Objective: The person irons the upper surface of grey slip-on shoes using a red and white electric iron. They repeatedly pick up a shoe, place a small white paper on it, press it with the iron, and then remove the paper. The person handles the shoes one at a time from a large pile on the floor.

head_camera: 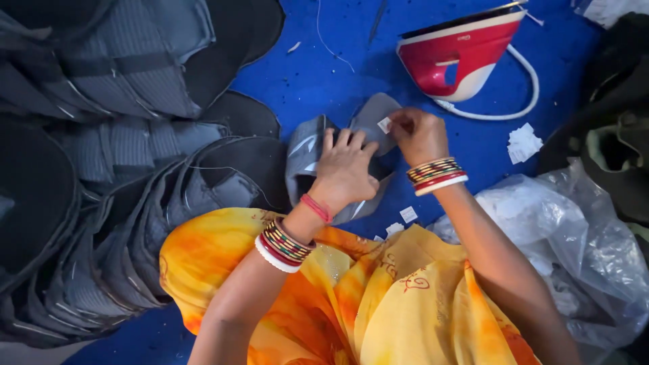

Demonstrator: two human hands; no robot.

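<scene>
My left hand [346,169] spread flat on the grey fabric piece [318,152] at the centre, my right hand [418,134] pinching a small white label [385,124] on its 2 o'clock edge, clear plastic bag [574,250] at 4 o'clock, its contents unclear, red iron [466,54] at 1 o'clock.

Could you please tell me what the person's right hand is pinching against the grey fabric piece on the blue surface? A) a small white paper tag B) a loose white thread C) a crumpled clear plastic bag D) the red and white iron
A: the right hand pinches a small white paper tag on the grey fabric piece, while the red and white iron and the crumpled clear plastic bag lie apart, untouched.
</scene>
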